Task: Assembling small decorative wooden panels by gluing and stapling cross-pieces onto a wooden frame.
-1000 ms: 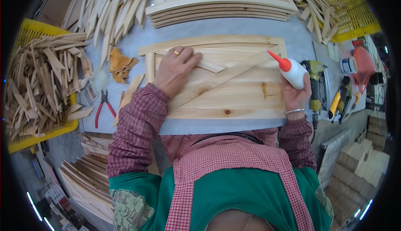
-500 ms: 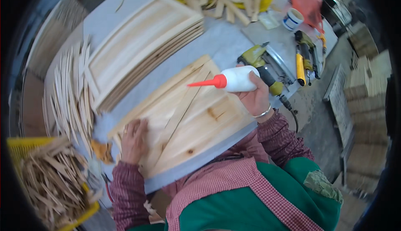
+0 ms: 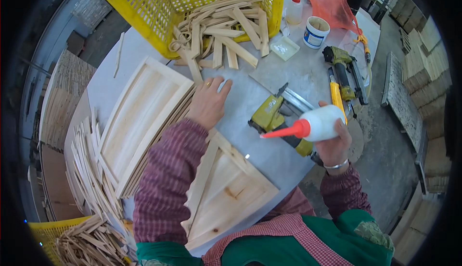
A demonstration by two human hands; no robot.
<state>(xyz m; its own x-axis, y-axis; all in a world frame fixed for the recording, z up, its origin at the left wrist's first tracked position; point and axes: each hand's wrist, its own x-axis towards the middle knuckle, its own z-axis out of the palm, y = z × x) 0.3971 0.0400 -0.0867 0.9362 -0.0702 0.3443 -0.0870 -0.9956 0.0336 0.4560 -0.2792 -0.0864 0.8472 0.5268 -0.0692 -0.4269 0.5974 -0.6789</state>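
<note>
My right hand (image 3: pixel 335 145) grips a white squeeze bottle (image 3: pixel 323 123) with a long red nozzle that points left. My left hand (image 3: pixel 210 101) is stretched out with its fingers apart, holding nothing. It is just short of the wood strips (image 3: pixel 243 24) that spill from a tipped yellow basket (image 3: pixel 130 8). Under my left forearm lies a wooden panel (image 3: pixel 240 189) with a diagonal strip (image 3: pixel 202 182) across it; the sleeve hides its left part. Left of that hand stands a stack of framed panels (image 3: pixel 139 121).
Right of the panel lies a green nail gun (image 3: pixel 269 114), with a second nail gun (image 3: pixel 344 71) and a yellow-handled tool (image 3: pixel 336 93) farther off. Behind are a white tub (image 3: pixel 316 32), a shallow dish (image 3: pixel 285 48) and another red-tipped bottle (image 3: pixel 294 8). Thin strips (image 3: pixel 94 165) lie left.
My left hand has left the panel and reached forward to the strips at the basket. My right hand still holds the bottle, now lower and farther right in view. The view has shifted.
</note>
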